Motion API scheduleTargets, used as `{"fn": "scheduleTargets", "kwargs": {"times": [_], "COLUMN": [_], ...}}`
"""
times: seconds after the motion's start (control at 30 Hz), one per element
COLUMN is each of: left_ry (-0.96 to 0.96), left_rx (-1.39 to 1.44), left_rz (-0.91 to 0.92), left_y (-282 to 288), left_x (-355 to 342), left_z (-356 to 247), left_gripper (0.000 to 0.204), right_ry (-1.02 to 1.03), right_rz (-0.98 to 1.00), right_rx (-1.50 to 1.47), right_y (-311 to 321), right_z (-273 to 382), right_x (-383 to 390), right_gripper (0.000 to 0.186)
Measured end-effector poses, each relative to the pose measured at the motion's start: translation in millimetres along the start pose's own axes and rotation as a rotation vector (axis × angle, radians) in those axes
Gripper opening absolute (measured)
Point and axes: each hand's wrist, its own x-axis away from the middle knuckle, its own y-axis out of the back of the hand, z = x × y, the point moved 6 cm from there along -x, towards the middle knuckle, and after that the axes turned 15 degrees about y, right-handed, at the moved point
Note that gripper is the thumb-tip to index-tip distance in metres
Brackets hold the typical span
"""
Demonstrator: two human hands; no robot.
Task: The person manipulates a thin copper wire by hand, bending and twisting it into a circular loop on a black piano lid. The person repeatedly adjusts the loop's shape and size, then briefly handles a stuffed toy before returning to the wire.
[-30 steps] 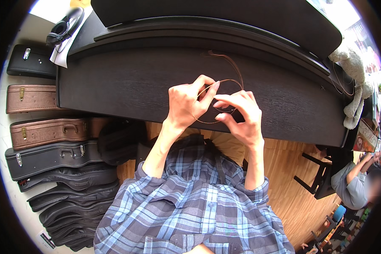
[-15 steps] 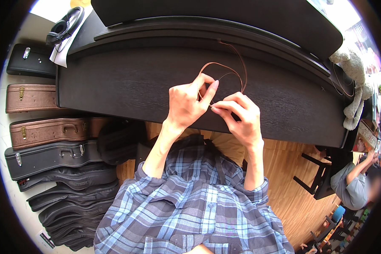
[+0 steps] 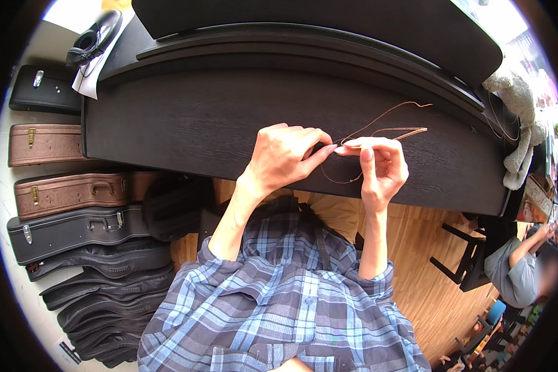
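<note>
A thin copper-brown string (image 3: 415, 129) runs in loose loops between my hands, above a dark wooden lid. My left hand (image 3: 285, 154) has its thumb and forefinger pinched on it. Close by on the right, the fingertips of my right hand (image 3: 383, 166) are pinched on the same string, almost touching the left ones. One narrow loop sticks out to the right past my right fingers, and a loose end curves up beyond it. A finer dark length hangs in an arc below the fingertips. Where exactly the string passes between my fingers is hidden.
The dark piano-like cabinet (image 3: 186, 118) spans the space before me. Hard instrument cases (image 3: 71, 193) and soft black bags stack at left. Headphones (image 3: 96, 38) lie at the far left, a grey plush toy (image 3: 519, 124) at right. A seated person (image 3: 514, 273) is at lower right.
My hands have shifted right, the right one turning palm inward. The string's loops, which stood upright above my hands, now lean out to the right.
</note>
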Motion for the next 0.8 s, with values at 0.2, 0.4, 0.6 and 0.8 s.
{"fn": "scheduleTargets", "kwargs": {"times": [0.2, 0.4, 0.6, 0.8], "left_ry": [0.005, 0.174, 0.379, 0.375], "left_rx": [-0.028, 0.035, 0.243, 0.373], "left_rz": [-0.010, -0.077, -0.111, -0.108], "left_y": [-1, 3, 9, 9], "left_x": [1, -2, -3, -4], "left_z": [2, 9, 24, 29], "left_gripper": [0.008, 0.006, 0.011, 0.010], "right_ry": [-0.117, 0.179, 0.234, 0.000], "right_rz": [0.095, 0.032, -0.109, -0.164], "right_rx": [0.150, 0.381, 0.747, 0.576], "right_y": [-8, -2, 14, 17], "right_z": [-4, 12, 18, 0], "right_x": [-4, -6, -6, -12], "right_gripper": [0.019, 0.019, 0.027, 0.048]}}
